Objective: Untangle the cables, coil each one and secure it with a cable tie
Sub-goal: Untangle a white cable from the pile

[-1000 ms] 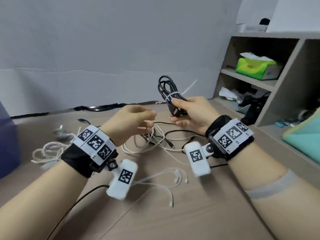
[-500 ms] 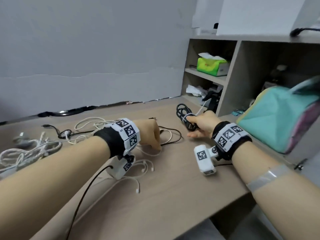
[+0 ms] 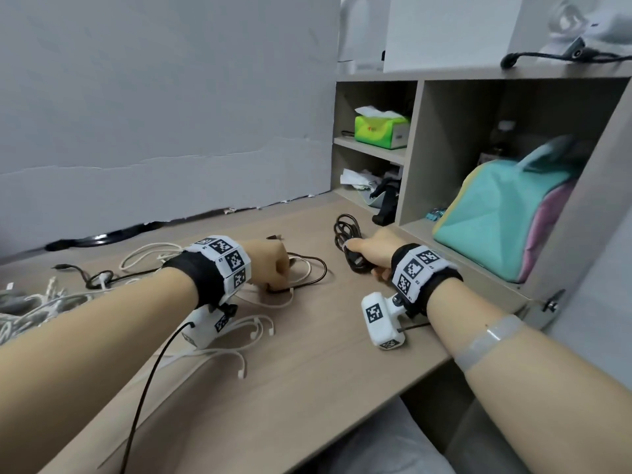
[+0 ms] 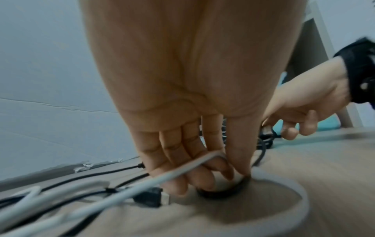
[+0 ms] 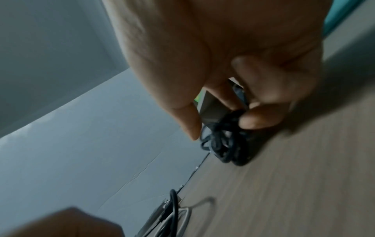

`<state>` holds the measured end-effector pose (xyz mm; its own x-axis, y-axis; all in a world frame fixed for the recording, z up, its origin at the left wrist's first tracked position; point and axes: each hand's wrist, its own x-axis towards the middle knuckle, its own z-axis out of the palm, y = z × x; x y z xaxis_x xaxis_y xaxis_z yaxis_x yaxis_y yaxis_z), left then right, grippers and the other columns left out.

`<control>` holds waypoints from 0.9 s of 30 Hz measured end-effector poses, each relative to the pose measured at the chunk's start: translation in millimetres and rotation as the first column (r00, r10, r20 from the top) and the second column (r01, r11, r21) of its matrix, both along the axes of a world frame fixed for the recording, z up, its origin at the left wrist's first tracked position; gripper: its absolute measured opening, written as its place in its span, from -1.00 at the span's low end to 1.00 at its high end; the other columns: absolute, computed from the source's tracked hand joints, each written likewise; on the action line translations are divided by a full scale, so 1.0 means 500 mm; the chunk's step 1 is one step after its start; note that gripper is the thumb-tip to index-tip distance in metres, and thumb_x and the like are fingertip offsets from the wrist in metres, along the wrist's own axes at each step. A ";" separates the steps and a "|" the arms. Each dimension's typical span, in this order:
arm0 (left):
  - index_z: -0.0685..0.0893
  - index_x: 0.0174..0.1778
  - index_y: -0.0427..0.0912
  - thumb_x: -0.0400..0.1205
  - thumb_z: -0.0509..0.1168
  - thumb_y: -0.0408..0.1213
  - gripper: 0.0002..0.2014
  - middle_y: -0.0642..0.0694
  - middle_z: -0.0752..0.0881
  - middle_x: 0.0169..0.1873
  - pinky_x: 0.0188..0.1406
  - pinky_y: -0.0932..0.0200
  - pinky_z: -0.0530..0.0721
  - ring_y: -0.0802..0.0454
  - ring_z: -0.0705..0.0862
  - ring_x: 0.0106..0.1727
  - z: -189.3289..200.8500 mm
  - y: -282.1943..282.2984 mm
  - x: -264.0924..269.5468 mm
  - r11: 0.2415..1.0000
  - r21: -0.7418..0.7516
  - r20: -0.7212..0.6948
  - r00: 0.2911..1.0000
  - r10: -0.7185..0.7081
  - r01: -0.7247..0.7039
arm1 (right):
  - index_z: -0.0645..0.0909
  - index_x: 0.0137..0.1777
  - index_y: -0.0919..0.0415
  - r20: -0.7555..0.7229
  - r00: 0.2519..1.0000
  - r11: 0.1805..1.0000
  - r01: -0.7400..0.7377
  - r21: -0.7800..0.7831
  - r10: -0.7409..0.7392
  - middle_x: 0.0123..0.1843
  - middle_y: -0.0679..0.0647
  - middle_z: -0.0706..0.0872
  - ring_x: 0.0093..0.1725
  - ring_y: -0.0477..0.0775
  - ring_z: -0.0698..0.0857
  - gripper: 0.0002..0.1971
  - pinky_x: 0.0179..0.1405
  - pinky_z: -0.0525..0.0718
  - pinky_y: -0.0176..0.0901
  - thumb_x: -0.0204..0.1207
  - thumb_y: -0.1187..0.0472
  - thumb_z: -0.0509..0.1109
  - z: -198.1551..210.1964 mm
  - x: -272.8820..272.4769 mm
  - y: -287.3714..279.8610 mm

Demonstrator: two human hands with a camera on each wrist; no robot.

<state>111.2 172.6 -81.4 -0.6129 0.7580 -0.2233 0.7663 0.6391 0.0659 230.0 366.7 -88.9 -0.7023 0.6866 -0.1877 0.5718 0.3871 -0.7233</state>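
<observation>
Right hand (image 3: pixel 371 252), grip curled around the coiled black cable (image 3: pixel 347 236) at centre-right of the head frame, sets it on the surface (image 3: pixel 307 388) near the shelf unit (image 3: pixel 410 159), while left hand (image 3: pixel 270 265), centre frame, pinches a white cable (image 4: pixel 174 174) among the loose tangle.

A home desk nook: shelf cubbies (image 3: pixel 410 155) (tissue box (image 3: pixel 381 131), bag (image 3: pixel 506 213)) on a wooden desk (image 3: pixel 307 388).

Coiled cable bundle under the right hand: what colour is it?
Black. The coiled cable bundle held by the right hand shows best in the head view.
</observation>
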 end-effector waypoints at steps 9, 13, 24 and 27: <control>0.68 -0.03 -0.15 0.75 0.22 -0.33 -0.87 0.00 0.74 -0.25 -0.52 0.43 0.56 0.10 0.67 -0.42 0.088 -0.020 -0.019 0.918 0.396 -0.015 1.000 0.010 -0.003 | 0.49 0.56 0.10 -0.205 0.950 0.939 -0.166 0.300 0.234 0.55 0.21 0.45 0.39 0.23 0.60 -0.40 0.48 0.51 0.02 0.49 0.11 0.42 0.039 -0.057 -0.088; 0.64 0.07 -0.13 0.78 0.19 -0.33 -0.88 0.00 0.67 -0.22 -0.26 0.18 0.69 0.01 0.71 -0.35 0.148 -0.060 -0.020 0.838 0.545 -0.030 0.999 0.031 -0.010 | 0.62 0.41 0.09 -0.354 0.839 0.910 -0.363 0.201 0.413 0.23 0.10 0.71 0.06 0.16 0.74 -0.51 0.25 0.72 0.10 0.44 0.22 0.45 0.037 -0.109 -0.166; 0.53 -0.06 -0.20 0.82 0.16 -0.36 -0.86 -0.13 0.68 -0.18 -0.09 0.08 0.79 -0.01 0.73 -0.24 0.208 -0.244 -0.055 0.217 0.908 0.381 0.922 -0.072 -0.358 | 0.66 0.23 0.22 -0.628 0.652 0.734 -0.654 -0.183 0.425 0.08 0.18 0.76 -0.32 0.09 0.75 -0.76 -0.65 0.47 -0.26 0.59 0.35 0.43 0.003 -0.209 -0.305; 0.52 -0.04 -0.21 0.83 0.15 -0.36 -0.87 -0.14 0.69 -0.20 -0.11 0.07 0.80 -0.04 0.73 -0.27 0.190 -0.249 -0.058 0.155 0.888 0.452 0.885 -0.114 -0.434 | 0.67 0.26 0.23 -0.587 0.608 0.660 -0.734 -0.159 0.535 0.08 0.17 0.76 -0.24 0.13 0.75 -0.73 -0.61 0.49 -0.21 0.57 0.32 0.49 -0.014 -0.212 -0.330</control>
